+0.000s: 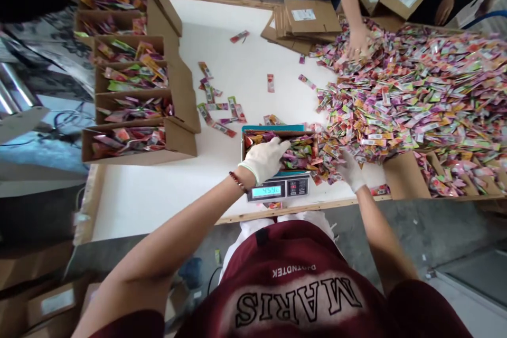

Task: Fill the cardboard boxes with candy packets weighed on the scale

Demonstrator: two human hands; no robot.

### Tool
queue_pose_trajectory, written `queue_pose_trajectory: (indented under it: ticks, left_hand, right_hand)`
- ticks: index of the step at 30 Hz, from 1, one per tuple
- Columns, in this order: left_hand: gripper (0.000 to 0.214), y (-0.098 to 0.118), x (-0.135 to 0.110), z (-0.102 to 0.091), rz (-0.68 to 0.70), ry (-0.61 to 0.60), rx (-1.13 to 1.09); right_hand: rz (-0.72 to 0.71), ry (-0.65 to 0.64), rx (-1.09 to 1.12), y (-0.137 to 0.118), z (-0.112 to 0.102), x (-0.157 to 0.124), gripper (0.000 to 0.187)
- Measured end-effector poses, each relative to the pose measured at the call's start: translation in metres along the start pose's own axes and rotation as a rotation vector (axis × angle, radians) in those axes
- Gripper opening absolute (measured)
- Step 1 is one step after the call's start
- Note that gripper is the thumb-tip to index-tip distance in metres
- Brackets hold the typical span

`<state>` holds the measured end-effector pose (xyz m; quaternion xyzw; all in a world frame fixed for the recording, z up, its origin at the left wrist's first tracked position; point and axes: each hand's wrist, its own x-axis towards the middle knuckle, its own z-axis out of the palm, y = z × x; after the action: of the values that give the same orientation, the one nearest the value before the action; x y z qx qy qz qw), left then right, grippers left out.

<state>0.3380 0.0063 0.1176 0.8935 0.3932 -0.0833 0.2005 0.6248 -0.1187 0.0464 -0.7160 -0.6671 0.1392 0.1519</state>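
Observation:
A cardboard box [315, 152] filled with small colourful stick packets [300, 154] stands on a digital scale [291, 190] with a lit blue display. My left hand [268, 158], in a white glove, lies over the box's left part, its fingers stretched out on the packets. To the right of the box, my gloved right hand [350, 170] is at the near edge of the large heap of packets [412, 100]. Motion smears its fingers, so whether they grip any packets is unclear.
Several filled boxes [180, 142] line the table's left side, and more filled boxes [407, 175] stand at the near right. Flattened cartons [312, 17] lie at the back. Another person's hand [358, 42] reaches into the heap. Loose packets [270, 83] are scattered across the white tabletop [237, 63].

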Motion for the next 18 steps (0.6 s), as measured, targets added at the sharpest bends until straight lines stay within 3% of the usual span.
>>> queue_pose_trajectory:
  ticks: [3,5,8,11,14,18]
  left_hand:
    - [0.042,0.0,0.017,0.004,0.038,0.001,0.006]
    - [0.035,-0.004,0.017,-0.001,0.045,0.018,0.007]
    - [0.031,-0.005,0.004,-0.024,0.077,0.084,0.002]
    - [0.03,0.005,-0.015,-0.061,0.15,0.205,-0.03]
    - [0.03,0.031,-0.019,-0.101,0.183,0.331,-0.058]
    - [0.036,0.077,0.011,-0.135,0.37,0.491,-0.185]
  right_hand:
    - [0.06,0.087,0.224,-0.02,-0.025,-0.003,0.036]
    - [-0.048,0.07,0.333,-0.048,-0.037,0.003,0.035]
    - [-0.3,0.02,0.238,-0.098,-0.047,0.022,0.043]
    - [-0.421,0.036,0.158,-0.134,-0.054,0.039,0.072]
    - [-0.393,0.21,0.142,-0.139,-0.073,0.048,0.077]
    - [-0.31,0.56,-0.052,-0.099,-0.129,0.056,0.049]
